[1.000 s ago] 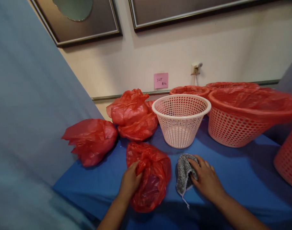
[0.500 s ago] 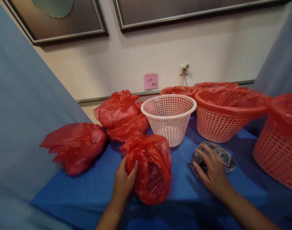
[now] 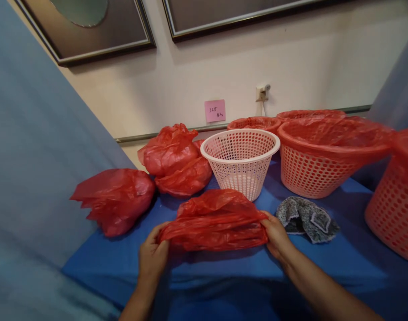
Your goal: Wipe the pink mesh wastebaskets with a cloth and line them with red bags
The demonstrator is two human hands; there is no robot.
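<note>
A red plastic bag (image 3: 217, 220) is stretched sideways between my two hands, over the front of the blue table. My left hand (image 3: 155, 252) is closed on its left edge, and my right hand (image 3: 275, 236) grips its right edge. Right behind the bag stands a white perforated basket (image 3: 240, 167) with no liner. A crumpled grey patterned cloth (image 3: 307, 219) with pale trim lies to the right of my right hand. What the bag holds, if anything, is hidden.
Filled-looking red bags (image 3: 115, 200) sit at the left, with more red bags (image 3: 175, 156) behind. Red-lined baskets (image 3: 319, 165) stand at the right and back. A pink note (image 3: 215, 111) and a socket (image 3: 262, 93) are on the wall.
My right hand has left the grey cloth and taken hold of the red bag's right side. The bag's opening, which faced me, is now pulled wide and flat between both hands.
</note>
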